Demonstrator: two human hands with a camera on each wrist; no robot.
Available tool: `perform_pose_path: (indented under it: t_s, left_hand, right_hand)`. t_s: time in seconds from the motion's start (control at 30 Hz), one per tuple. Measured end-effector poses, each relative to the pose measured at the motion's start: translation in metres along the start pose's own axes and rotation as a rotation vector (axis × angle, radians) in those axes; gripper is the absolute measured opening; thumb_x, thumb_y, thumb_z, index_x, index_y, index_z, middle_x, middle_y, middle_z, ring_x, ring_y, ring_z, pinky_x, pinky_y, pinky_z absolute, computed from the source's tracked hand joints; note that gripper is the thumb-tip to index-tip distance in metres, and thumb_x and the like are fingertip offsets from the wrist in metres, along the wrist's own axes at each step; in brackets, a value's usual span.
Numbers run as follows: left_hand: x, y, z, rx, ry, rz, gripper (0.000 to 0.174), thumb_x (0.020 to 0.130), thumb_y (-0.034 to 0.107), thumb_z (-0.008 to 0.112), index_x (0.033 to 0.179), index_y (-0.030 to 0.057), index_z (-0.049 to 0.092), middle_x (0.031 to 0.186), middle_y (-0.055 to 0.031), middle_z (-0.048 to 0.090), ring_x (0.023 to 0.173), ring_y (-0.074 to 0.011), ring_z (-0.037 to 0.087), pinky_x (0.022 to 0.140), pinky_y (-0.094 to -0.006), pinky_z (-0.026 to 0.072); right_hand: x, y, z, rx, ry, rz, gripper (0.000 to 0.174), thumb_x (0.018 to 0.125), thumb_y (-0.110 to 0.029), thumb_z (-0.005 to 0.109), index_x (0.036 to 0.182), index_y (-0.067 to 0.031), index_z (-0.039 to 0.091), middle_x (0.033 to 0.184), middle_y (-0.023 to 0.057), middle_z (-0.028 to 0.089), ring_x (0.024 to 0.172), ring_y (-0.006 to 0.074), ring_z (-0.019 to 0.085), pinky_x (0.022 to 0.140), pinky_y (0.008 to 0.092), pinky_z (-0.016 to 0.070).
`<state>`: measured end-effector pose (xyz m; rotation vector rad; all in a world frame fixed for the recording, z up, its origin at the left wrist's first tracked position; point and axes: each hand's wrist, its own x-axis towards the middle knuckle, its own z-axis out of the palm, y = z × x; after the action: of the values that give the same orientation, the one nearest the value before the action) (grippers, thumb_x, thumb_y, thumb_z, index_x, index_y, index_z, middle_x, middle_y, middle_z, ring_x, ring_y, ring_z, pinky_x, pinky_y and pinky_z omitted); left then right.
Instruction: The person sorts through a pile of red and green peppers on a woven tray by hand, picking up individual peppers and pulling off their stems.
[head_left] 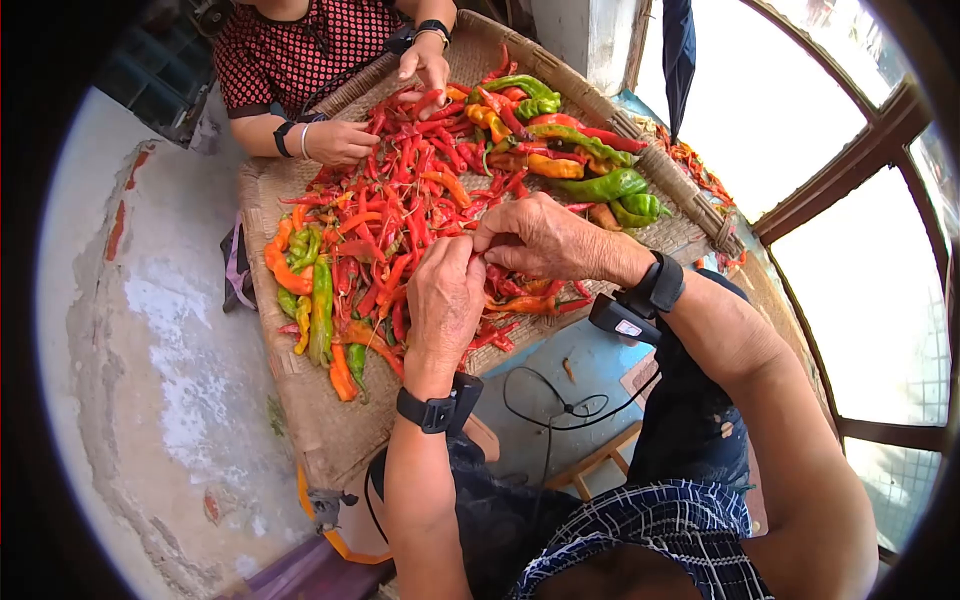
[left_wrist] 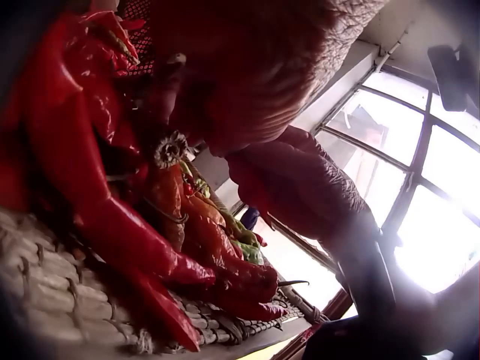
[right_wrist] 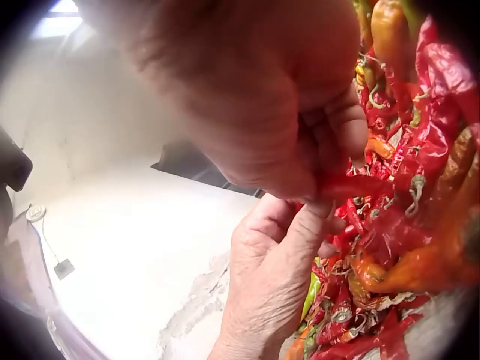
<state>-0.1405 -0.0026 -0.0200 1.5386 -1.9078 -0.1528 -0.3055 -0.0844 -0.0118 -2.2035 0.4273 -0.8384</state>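
Over the near part of a woven tray [head_left: 320, 425], my two hands meet fingertip to fingertip. In the right wrist view, a red chili pepper [right_wrist: 352, 186] sticks out from between them. My left hand [head_left: 445, 300] pinches it between thumb and fingers, palm side turned from the head view. From the right, my right hand [head_left: 550, 238] has its fingers curled onto the same pepper, which they mostly hide. Below and around both hands lies a heap of red chili peppers [head_left: 400, 215], some wrinkled, with dry stems.
Across the tray, another person's hands [head_left: 340, 142] work in the heap. Large green peppers [head_left: 605, 187] lie at the tray's right; green and orange ones [head_left: 321, 310] at its left. A black cable [head_left: 520, 395] hangs below the near edge. Windows [head_left: 880, 290] stand at right.
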Motion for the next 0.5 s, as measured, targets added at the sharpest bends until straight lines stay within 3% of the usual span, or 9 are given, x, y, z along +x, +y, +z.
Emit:
perform_pose_path:
  t_s: [0.07,0.13,0.23,0.27,0.3,0.33,0.4,0.43,0.5]
  left_hand:
    - [-0.001,-0.004,-0.011,0.042,-0.052,-0.079,0.021,0.086,0.006,0.06,0.106,0.0005,0.059,0.101,-0.0193,0.062,0.093,-0.0377,0.061,0.077,-0.0435,0.0499]
    - [0.004,-0.014,-0.019,0.028,0.127,-0.104,0.014,0.088,0.008,0.058,0.098,-0.0006,0.061,0.09,-0.0191,0.064,0.083,-0.0382,0.062,0.071,-0.0435,0.0495]
    - [0.01,-0.031,-0.034,0.027,0.263,-0.176,0.014,0.088,0.01,0.058,0.097,-0.0005,0.062,0.087,-0.0179,0.064,0.081,-0.0362,0.063,0.073,-0.0422,0.0494]
    - [0.009,-0.036,-0.039,0.031,0.325,-0.241,0.014,0.089,0.011,0.058,0.097,-0.0004,0.062,0.086,-0.0172,0.064,0.081,-0.0351,0.063,0.074,-0.0422,0.0492]
    - [0.008,-0.037,-0.045,0.074,0.291,-0.348,0.022,0.087,0.01,0.06,0.106,-0.0002,0.061,0.1,-0.017,0.063,0.094,-0.034,0.059,0.084,-0.0426,0.0464]
    - [0.008,-0.039,-0.046,0.077,0.306,-0.343,0.022,0.087,0.01,0.06,0.106,-0.0002,0.061,0.1,-0.017,0.063,0.094,-0.034,0.059,0.084,-0.0426,0.0464]
    - [0.006,-0.041,-0.043,0.363,0.398,-0.26,0.035,0.087,0.013,0.06,0.119,0.0001,0.055,0.119,-0.0186,0.056,0.109,-0.0342,0.053,0.095,-0.0426,0.0408]
    - [0.004,-0.04,-0.043,0.3,0.304,-0.315,0.044,0.086,0.013,0.061,0.127,0.0008,0.049,0.13,-0.0187,0.048,0.118,-0.0363,0.045,0.101,-0.0452,0.0354]
    - [0.003,-0.036,-0.035,0.276,0.284,-0.255,0.041,0.085,0.013,0.062,0.123,0.001,0.053,0.126,-0.0189,0.05,0.116,-0.0378,0.046,0.1,-0.0454,0.0371]
  right_hand:
    - [0.004,0.008,-0.002,-0.028,0.029,0.031,0.013,0.081,-0.011,0.065,0.088,0.0002,0.064,0.075,0.018,0.064,0.072,0.0342,0.065,0.065,0.0395,0.0509]
    - [0.01,0.026,-0.005,-0.184,0.058,0.06,0.017,0.081,-0.013,0.065,0.094,-0.0018,0.063,0.08,0.0181,0.064,0.076,0.0357,0.064,0.067,0.0416,0.0518]
    - [0.018,0.052,-0.003,-0.646,-0.072,0.115,0.025,0.078,-0.008,0.064,0.103,-0.0058,0.062,0.095,0.0137,0.059,0.092,0.0333,0.06,0.076,0.041,0.0537]
    - [0.019,0.059,-0.002,-0.657,-0.066,0.1,0.025,0.078,-0.008,0.064,0.103,-0.0058,0.062,0.095,0.0137,0.059,0.092,0.0333,0.06,0.076,0.041,0.0537]
    - [0.021,0.064,-0.001,-0.763,-0.088,0.085,0.026,0.077,-0.008,0.064,0.103,-0.0054,0.062,0.095,0.0124,0.059,0.095,0.0319,0.058,0.077,0.0397,0.0534]
    - [0.023,0.069,0.001,-0.867,-0.112,0.07,0.028,0.077,-0.008,0.064,0.104,-0.005,0.062,0.096,0.0111,0.059,0.097,0.0304,0.057,0.079,0.0383,0.0531]
    - [0.027,0.076,0.008,-0.9,-0.111,0.088,0.029,0.078,-0.008,0.063,0.106,-0.0043,0.062,0.099,0.0101,0.059,0.1,0.0281,0.055,0.081,0.0364,0.0524]
    - [0.029,0.077,0.011,-0.902,-0.111,0.128,0.029,0.079,-0.008,0.061,0.108,-0.0051,0.062,0.101,0.0102,0.059,0.1,0.0279,0.056,0.081,0.0365,0.0525]
    - [0.033,0.078,0.015,-0.889,-0.125,0.209,0.028,0.084,-0.009,0.055,0.111,-0.0072,0.063,0.104,0.0104,0.06,0.102,0.0268,0.057,0.08,0.037,0.0524]
